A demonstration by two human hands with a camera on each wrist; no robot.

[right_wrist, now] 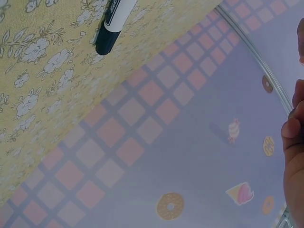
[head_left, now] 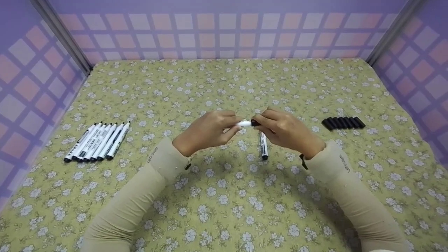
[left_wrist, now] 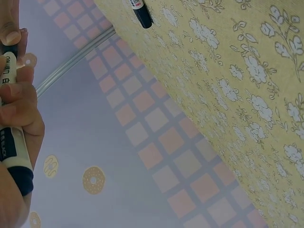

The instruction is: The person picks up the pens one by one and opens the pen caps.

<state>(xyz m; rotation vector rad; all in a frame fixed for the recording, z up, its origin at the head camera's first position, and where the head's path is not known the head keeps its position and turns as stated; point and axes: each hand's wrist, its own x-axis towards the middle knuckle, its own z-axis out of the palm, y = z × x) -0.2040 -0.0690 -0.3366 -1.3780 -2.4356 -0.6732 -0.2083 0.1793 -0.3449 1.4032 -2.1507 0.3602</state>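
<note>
My left hand [head_left: 210,130] grips a white whiteboard marker [head_left: 244,124] with dark lettering, held above the cloth. In the left wrist view the fingers wrap round its barrel [left_wrist: 6,114], and its dark end [left_wrist: 21,179] shows near the palm. My right hand [head_left: 286,127] pinches the black cap [head_left: 255,122] at the marker's other end; cap and barrel meet between the hands. Below the right fingers, another white marker [head_left: 264,147] lies on the cloth with its black end towards me. The right wrist view shows only part of the right hand [right_wrist: 294,147].
At the left lie several white markers [head_left: 98,141] side by side, their narrow dark tips pointing away. Several black caps [head_left: 343,123] form a row at the right. A flowered cloth [head_left: 224,196] covers the table, with checked panels [head_left: 210,28] round it.
</note>
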